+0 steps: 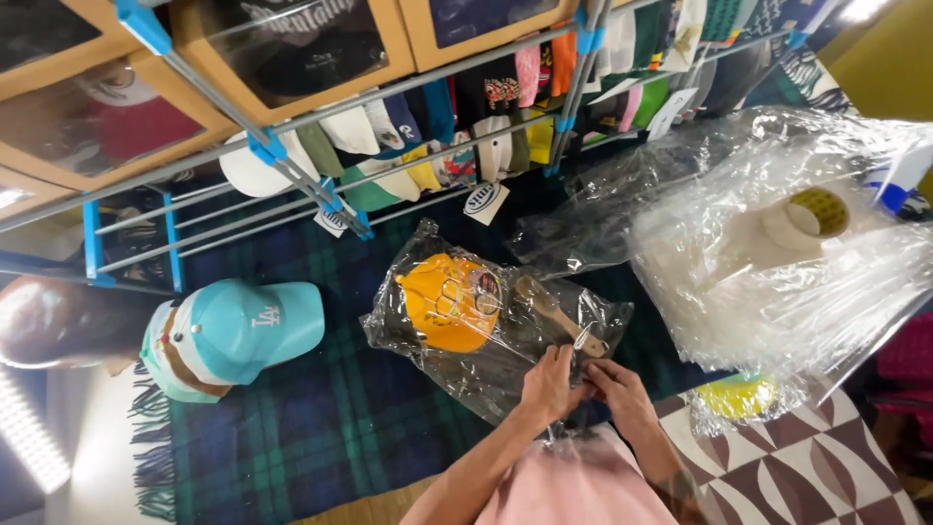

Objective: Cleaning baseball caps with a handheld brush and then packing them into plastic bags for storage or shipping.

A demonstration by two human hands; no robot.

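Clear plastic bag (pixel 486 321) (yellow cap (pixel 445 303) inside) pinched at its near edge by left hand (pixel 550 385) and right hand (pixel 620 391).

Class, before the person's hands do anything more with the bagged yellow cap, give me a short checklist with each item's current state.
1. Yellow cap fully inside the clear bag: ok.
2. Left hand on the bag's near edge: ok.
3. Right hand on the same edge: ok.
4. Bag opening sealed: cannot tell, hands cover it.
5. Tape roll close by: ok, on the plastic sheets.
6. Teal cap apart from the bag: ok.
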